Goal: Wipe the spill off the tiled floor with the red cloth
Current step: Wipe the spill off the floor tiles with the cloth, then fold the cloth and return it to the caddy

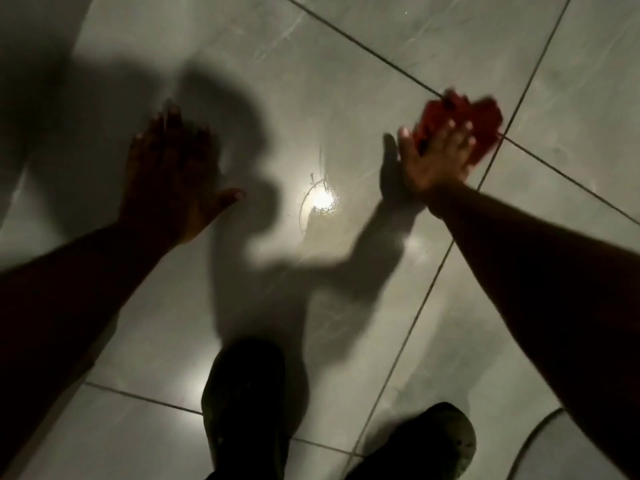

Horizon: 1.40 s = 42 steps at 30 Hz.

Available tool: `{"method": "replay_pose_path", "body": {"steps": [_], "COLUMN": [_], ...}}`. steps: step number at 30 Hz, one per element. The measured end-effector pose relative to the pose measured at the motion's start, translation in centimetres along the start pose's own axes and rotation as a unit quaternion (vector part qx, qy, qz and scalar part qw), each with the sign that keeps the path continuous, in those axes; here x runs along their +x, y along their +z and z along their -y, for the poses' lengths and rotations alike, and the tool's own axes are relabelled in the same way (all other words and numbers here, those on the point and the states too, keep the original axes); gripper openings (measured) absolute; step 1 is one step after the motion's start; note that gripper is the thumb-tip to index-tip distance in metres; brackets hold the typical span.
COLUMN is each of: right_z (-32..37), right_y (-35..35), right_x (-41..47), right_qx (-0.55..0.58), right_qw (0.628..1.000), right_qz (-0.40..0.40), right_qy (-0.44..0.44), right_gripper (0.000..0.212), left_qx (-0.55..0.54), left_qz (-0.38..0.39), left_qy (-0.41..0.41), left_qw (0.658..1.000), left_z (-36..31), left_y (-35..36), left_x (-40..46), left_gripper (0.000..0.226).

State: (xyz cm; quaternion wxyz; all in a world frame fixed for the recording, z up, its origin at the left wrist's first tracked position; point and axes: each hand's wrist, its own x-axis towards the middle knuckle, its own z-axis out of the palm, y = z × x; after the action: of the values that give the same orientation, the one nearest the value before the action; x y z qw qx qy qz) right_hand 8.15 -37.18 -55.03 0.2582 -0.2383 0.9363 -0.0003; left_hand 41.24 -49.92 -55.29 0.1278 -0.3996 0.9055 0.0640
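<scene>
Our right grip (437, 157) lies flat with fingers spread on the red cloth (465, 128), pressing it onto the tiled floor (346, 81) where grout lines cross. Our left grip (173, 174) is spread, empty, in shadow. The wet spill (317, 202) glints between them, apart from the cloth.
</scene>
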Motion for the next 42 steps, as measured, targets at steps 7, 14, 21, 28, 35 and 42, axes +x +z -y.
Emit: {"method": "replay_pose_path", "body": {"steps": [7, 14, 21, 28, 35, 42], "right_z": [2.7, -7.7, -5.8, -5.8, -12.7, -24.1], "right_y": [3.5, 1.3, 1.8, -1.8, -12.2, -23.8], "right_x": [-8.0, -13.2, -11.0, -14.9, -24.3, -32.2], "right_qx": [-0.112, 0.009, 0.11, 0.432, 0.612, 0.682], "right_qw": [0.918, 0.937, 0.992, 0.879, 0.743, 0.673], "right_qz": [0.02, 0.05, 0.05, 0.158, 0.158, 0.025], "right_qy": [-0.379, -0.345, -0.047, 0.125, 0.22, 0.285], "right_gripper": [0.085, 0.049, 0.027, 0.019, 0.003, 0.012], "left_qx": [-0.01, -0.129, -0.278, -0.437, -0.61, -0.587], "left_qz": [-0.014, 0.028, 0.099, 0.213, 0.405, 0.404], "left_qy": [-0.025, -0.092, -0.119, -0.257, -0.279, -0.136], "left_qw": [1.0, 0.987, 0.948, 0.835, 0.622, 0.688], "left_z": [-0.3, -6.3, -19.0, -19.6, -25.4, -40.3], "left_y": [-1.9, -4.4, -4.1, -6.7, -15.5, -26.7], "left_x": [1.5, 0.0, -4.6, -6.1, -9.4, -12.6], "left_gripper": [0.095, 0.085, 0.048, 0.033, 0.037, 0.012]}}
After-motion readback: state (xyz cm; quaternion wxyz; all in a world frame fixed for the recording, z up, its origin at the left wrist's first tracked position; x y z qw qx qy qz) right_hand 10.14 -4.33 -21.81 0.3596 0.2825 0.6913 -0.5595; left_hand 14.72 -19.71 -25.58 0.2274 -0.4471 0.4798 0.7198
